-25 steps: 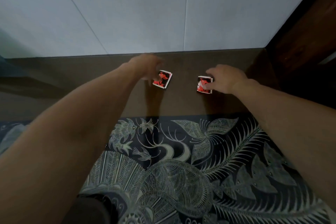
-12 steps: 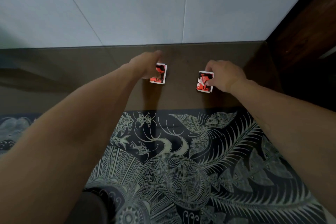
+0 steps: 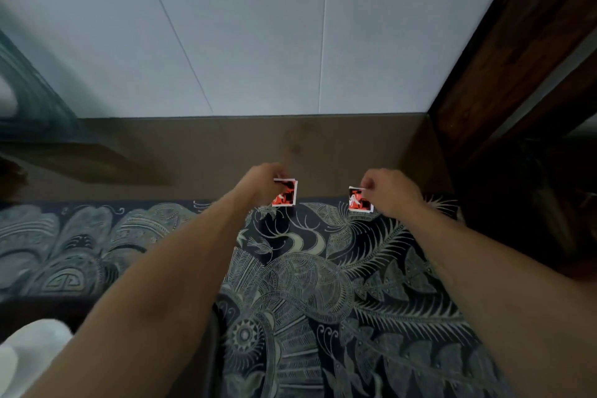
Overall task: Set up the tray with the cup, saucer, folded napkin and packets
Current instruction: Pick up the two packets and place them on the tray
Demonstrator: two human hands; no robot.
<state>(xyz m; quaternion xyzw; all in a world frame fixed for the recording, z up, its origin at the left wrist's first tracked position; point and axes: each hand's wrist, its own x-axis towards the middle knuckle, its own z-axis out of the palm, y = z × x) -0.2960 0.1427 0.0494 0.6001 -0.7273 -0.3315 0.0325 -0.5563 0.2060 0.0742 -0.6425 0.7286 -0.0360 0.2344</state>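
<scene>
Two small red, black and white packets are in my hands. My left hand (image 3: 261, 182) pinches the left packet (image 3: 286, 194) by its upper left corner. My right hand (image 3: 389, 192) pinches the right packet (image 3: 358, 200) by its upper right edge. Both packets hang near the far edge of the dark patterned cloth (image 3: 323, 284), over the seam with the brown floor (image 3: 193, 152). No tray, cup, saucer or napkin shows in the head view.
A pale tiled wall (image 3: 274, 26) rises behind the brown floor strip. Dark wooden furniture (image 3: 517, 58) stands at the right. A blurred white object (image 3: 29, 355) lies at the lower left, and a teal shape (image 3: 26, 100) sits at the far left.
Both packets were lying on the brown floor under my fingers; now both are lifted and drawn back toward me, over the cloth's far edge. The camera view has tilted up.
</scene>
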